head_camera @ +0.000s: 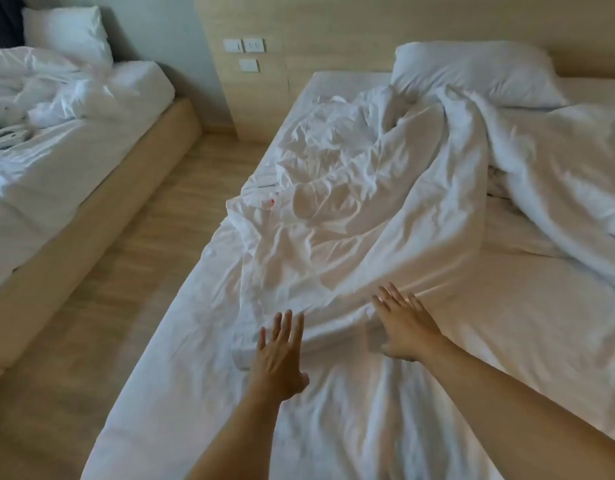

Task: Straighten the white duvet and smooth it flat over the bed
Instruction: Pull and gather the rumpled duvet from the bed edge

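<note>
A white duvet [361,216] lies crumpled and bunched across the middle of the bed [167,393], with a thick fold running off to the right side. Its near edge ends just in front of both hands. My left hand [278,358] is open with fingers spread, hovering at the duvet's near left corner. My right hand [404,323] is open too, fingers spread, resting at the duvet's near edge. Neither hand holds anything. A white pillow [472,72] sits at the head of the bed.
A second unmade bed [101,188] with its own pillow and rumpled bedding stands on the left, across a strip of wooden floor [101,299]. A wooden headboard panel with switches and a socket [245,46] is at the back.
</note>
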### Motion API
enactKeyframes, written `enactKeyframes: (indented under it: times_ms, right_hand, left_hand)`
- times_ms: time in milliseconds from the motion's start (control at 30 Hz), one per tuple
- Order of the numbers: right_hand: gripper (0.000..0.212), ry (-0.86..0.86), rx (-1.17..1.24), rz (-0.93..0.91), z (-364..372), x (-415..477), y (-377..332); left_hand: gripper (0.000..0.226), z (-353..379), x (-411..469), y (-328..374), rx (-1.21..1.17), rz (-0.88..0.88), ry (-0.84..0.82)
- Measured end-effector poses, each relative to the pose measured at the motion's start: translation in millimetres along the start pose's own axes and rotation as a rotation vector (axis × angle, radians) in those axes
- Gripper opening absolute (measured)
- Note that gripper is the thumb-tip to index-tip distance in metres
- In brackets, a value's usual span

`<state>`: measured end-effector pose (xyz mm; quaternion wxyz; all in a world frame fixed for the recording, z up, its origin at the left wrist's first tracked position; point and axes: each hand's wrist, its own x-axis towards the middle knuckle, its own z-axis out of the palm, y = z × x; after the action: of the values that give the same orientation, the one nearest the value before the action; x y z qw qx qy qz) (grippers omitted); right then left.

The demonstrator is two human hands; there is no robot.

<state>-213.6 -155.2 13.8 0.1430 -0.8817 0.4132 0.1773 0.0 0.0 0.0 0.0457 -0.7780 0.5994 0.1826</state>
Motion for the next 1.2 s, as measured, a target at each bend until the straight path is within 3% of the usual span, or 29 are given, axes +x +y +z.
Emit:
enactKeyframes:
  times_ms: [200,333,467,633,867,1200]
  right_hand:
    - [0.1,0.05,-0.181,-0.085,61,81,45]
    - [0.098,0.146,-0.207,-0.113,84,127,63]
    - [0.08,0.28,-0.125,-0.088,81,164,65]
    - [0.061,0.096,-0.069,-0.035,59,187,46]
    - [0.077,-0.099,-0.147,-0.034,88,118,2]
    - [0.075,-0.248,-0.101,-0.058,138,48,-177]
  left_hand:
    - [0.111,63,83,15,0.099,-0.096,0.032]
    - [0.112,81,130,-2,0.127,-0.19,0.158]
    - [0.097,83,157,-35,0.056,-0.294,0.23]
    - [0.073,76,154,-65,0.045,-0.186,0.216]
    - [0.058,81,90,-115,0.098,-0.06,0.223]
    - [0.057,108,-56,-257,0.215,0.077,0.235]
